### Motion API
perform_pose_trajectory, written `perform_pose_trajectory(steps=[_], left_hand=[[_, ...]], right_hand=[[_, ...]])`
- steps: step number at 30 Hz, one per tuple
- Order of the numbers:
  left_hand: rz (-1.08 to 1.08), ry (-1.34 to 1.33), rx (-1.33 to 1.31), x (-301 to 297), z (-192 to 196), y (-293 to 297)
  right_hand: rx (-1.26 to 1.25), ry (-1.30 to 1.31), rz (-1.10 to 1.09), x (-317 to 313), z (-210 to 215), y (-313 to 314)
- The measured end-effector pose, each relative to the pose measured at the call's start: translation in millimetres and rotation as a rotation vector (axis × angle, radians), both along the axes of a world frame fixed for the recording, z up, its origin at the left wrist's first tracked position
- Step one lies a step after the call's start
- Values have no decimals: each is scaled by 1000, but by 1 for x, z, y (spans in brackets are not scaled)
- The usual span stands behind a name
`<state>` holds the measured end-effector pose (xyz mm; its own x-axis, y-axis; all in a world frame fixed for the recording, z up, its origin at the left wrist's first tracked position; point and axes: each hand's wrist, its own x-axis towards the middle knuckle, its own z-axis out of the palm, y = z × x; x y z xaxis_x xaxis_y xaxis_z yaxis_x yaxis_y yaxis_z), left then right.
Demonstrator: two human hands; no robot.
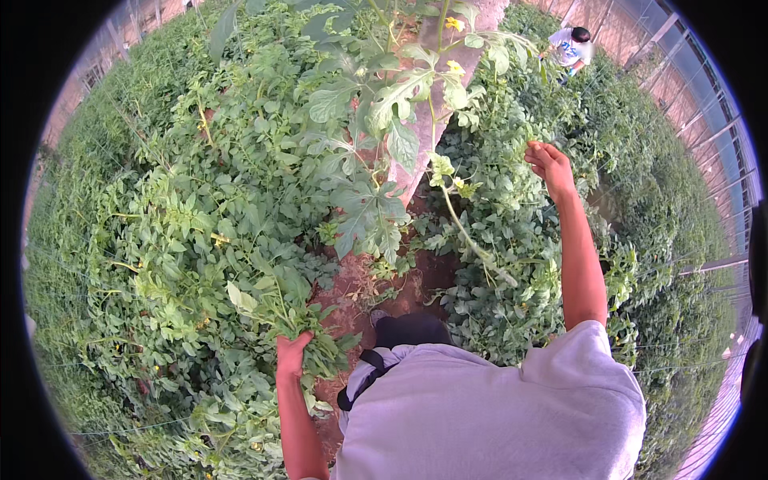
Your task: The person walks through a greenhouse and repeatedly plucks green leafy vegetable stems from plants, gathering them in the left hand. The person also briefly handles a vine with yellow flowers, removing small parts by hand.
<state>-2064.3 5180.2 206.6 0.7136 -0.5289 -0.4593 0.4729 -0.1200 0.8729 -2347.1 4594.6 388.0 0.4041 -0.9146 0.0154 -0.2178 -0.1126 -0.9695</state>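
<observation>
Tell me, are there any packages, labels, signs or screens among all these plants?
None can be seen. The view holds only leafy vines with yellow flowers, a red soil path, the left hand gripping a bunch of leaves, the right hand raised, and another person far off.

The person wears a loose, pale lavender-grey short-sleeved cotton shirt [496,416] that fills the lower middle of the view, its fabric creased in soft folds across the front. The wide right sleeve ends above the elbow, and both forearms are bare down to the left hand [292,356] and the right hand [550,166]. A narrow black strap [364,376] crosses the shirt's edge near the waist, possibly part of a bag or belt. Below it shows a dark rounded shoe toe [412,328].
</observation>
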Motion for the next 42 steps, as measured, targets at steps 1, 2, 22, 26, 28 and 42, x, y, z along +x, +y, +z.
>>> perform_pose_trajectory(steps=[1, 2, 22, 26, 28, 42], left_hand=[[5, 10, -20, 1, -1, -7], [11, 19, -35, 4, -1, -14], [-29, 255, -134, 56, 8, -179], [-26, 283, -160, 76, 11, -183], [-28, 277, -122, 81, 15, -181], [-137, 286, -88, 71, 14, -167]], right_hand=[[8, 17, -24, -6, -2, 7], [-10, 15, -13, -10, -4, 13], [-96, -73, 276, 145, 33, 3], [-81, -282, 285, 189, 31, 12], [-91, -309, 271, 200, 32, 14], [-57, -616, 183, 225, 12, 10]])
